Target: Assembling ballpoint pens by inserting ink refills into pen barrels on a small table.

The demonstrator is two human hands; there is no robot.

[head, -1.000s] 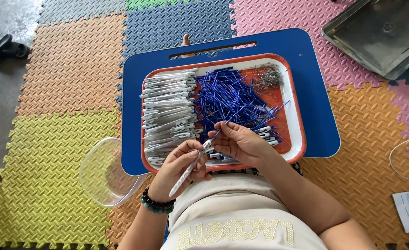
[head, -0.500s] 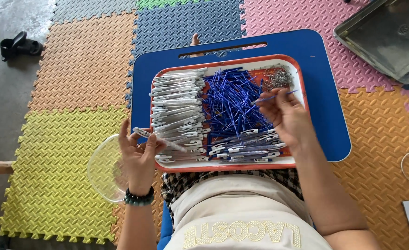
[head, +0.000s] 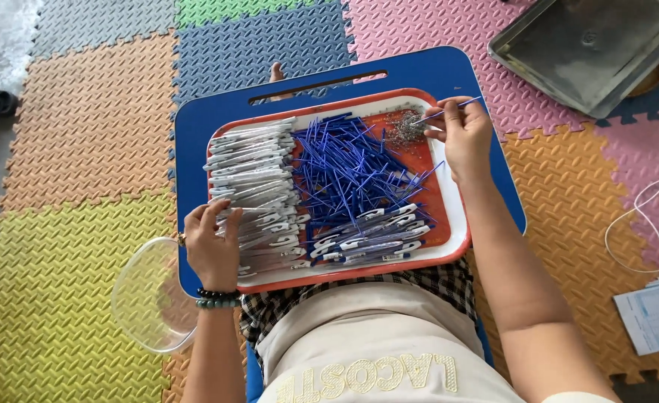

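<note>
A red-and-white tray [head: 460, 224] rests on a blue lap desk [head: 195, 134] over my knees. It holds a stack of white pen barrels [head: 251, 168] at the left, a heap of blue ink refills [head: 344, 168] in the middle and a small pile of metal springs [head: 404, 130] at the far right corner. My left hand [head: 211, 242] lies on the near end of the white barrels, fingers curled over them. My right hand [head: 460, 134] pinches one blue refill [head: 449, 108] beside the springs.
A clear plastic bowl [head: 150, 298] sits by my left wrist on the coloured foam floor mats. A grey metal tray [head: 591, 48] lies at the far right. White cable [head: 643, 216] and a paper sheet [head: 658, 313] lie to my right.
My hands parted from the tray's near edge. The left went to the white barrels. The right moved to the far right corner with a blue refill.
</note>
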